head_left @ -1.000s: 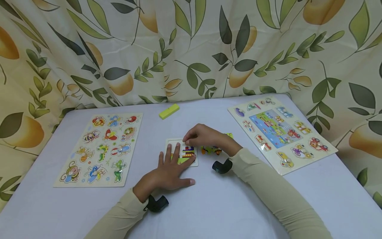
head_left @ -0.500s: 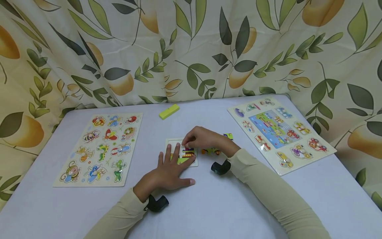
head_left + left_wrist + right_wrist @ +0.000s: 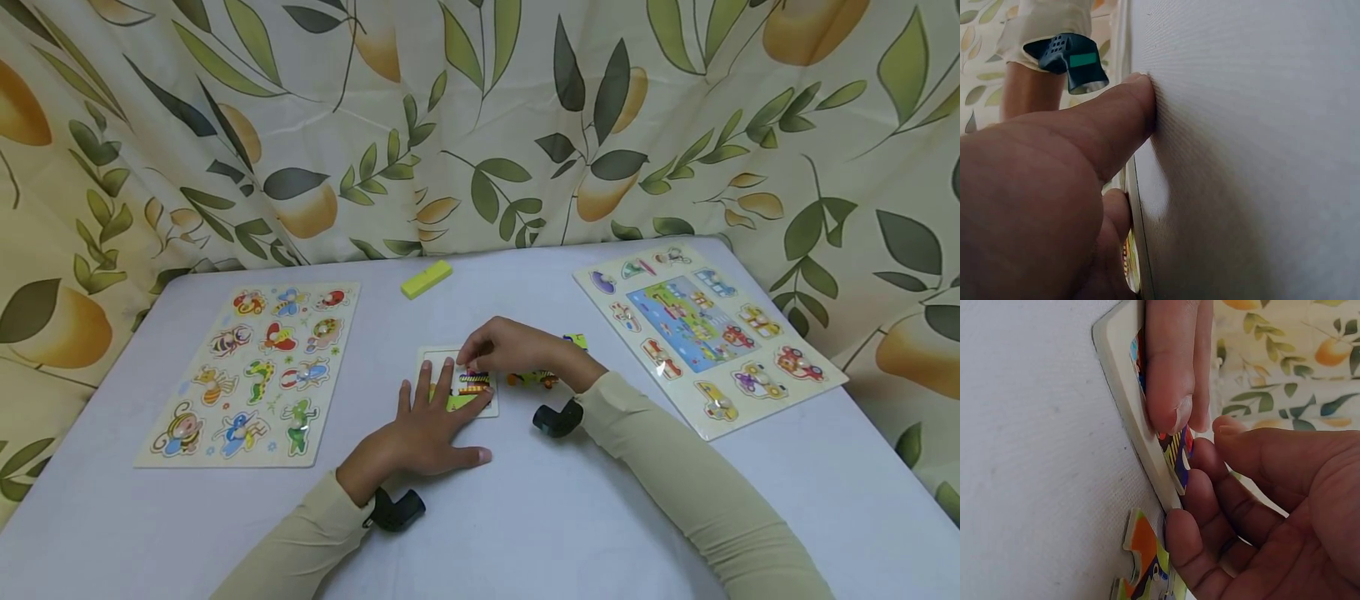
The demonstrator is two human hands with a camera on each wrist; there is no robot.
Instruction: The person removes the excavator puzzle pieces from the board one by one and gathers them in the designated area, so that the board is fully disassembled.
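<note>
A small jigsaw puzzle board (image 3: 487, 408) with a pale frame lies mid-table, partly filled with colourful pieces. My left hand (image 3: 427, 437) rests flat on it with spread fingers. In the right wrist view, the left fingertips press down at a striped puzzle piece (image 3: 1175, 459). My right hand (image 3: 510, 342) is bent over the board's upper right, thumb and index finger together at a puzzle piece they mostly hide. Loose puzzle pieces (image 3: 532, 379) lie to the right of the board, partly under the right hand. The left wrist view shows the left thumb (image 3: 1125, 106) resting on the white cloth.
An insect puzzle board (image 3: 247, 375) lies on the left of the table. On the right is a vehicle puzzle board (image 3: 712, 342). A yellow-green block (image 3: 426, 280) sits near the back edge, in front of a leaf-patterned curtain (image 3: 480, 125).
My right hand has shifted very slightly downward over the board, with its fingers still together. The left hand stays in place.
</note>
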